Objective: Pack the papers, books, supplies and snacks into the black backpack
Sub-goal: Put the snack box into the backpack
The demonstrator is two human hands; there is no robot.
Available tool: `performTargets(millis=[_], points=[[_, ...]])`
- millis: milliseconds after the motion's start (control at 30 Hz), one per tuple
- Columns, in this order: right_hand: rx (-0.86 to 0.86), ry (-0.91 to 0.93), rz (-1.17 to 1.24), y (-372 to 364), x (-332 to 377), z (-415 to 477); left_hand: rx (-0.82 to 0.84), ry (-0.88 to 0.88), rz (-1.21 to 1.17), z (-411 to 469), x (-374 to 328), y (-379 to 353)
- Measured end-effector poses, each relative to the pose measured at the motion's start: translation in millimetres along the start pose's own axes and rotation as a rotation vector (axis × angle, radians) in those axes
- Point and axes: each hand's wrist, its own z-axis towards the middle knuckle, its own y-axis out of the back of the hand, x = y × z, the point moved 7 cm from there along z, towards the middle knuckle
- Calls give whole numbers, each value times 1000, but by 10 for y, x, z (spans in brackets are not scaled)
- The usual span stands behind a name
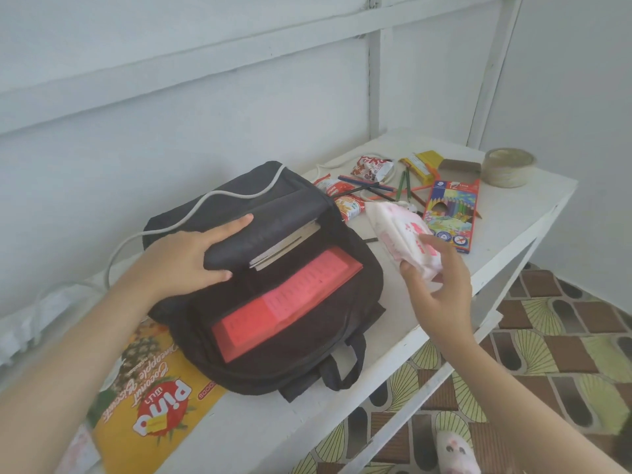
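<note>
The black backpack lies open on the white table. Inside it show a red folder and the edges of books under the upper flap. My left hand grips that flap and holds it up. To the right of the bag, my right hand holds a white and pink soft packet just above the table. Red snack packets, loose coloured pencils and a coloured pencil box lie behind it.
A yellow Pina biscuit box lies under the bag's near left corner. A yellow box, an open carton and a tape roll sit at the far right. A white cable runs over the bag. The wall stands close behind.
</note>
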Motion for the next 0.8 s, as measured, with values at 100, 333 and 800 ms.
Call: performTargets(millis=[100,333,800], points=[[115,115,98,-91,261,-68,12,-16,-20,62,9,190],[621,331,-50,-826,671,-401,-33,-40,37,127,-87,469],[865,608,-410,-1970,971,-873,-39,-74,27,67,-193,500]])
